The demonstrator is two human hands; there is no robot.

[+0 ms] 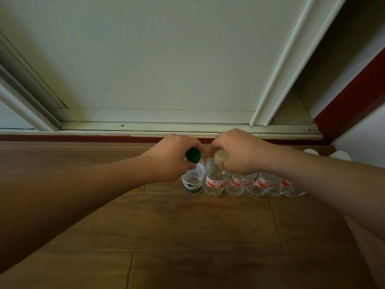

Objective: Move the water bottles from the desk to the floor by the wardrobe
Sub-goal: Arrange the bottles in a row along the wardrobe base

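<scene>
As our bare forearms stretch out over the wooden floor [187, 236], we curl our left hand [168, 159] round the neck of a green-capped bottle [193, 180], while our right hand [239, 153] pinches the pale cap of a red-labelled bottle [215, 182] just beside it. Both bottles stand upright on the floor, close together. To their right, more red-labelled bottles [262, 182] stand in a row, partly hidden by our right arm. Behind them runs the wardrobe's sliding track [166, 126], with its pale door [156, 59] rising above
</scene>
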